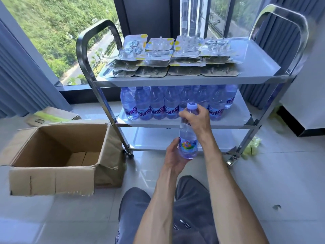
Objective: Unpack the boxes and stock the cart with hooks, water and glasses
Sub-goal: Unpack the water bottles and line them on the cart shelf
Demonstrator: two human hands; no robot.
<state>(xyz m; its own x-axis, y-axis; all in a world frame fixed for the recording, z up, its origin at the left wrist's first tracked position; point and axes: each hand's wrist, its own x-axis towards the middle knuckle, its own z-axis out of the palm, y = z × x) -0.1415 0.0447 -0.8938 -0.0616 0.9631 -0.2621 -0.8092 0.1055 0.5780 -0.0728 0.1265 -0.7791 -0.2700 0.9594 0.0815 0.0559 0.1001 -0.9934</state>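
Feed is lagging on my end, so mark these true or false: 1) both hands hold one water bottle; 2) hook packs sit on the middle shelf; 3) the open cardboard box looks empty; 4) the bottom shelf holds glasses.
1) True: the left hand grips the water bottle low, the right hand near its cap.
2) False: the hook packs are on the top shelf; the middle shelf holds bottles.
3) True: the cardboard box shows only its bare floor.
4) False: the bottom shelf shows no glasses.

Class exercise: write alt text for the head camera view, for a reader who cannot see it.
A person's left hand and right hand hold a water bottle upright before a steel cart. Its top shelf carries hook packs, its middle shelf bottles; an open cardboard box sits left.
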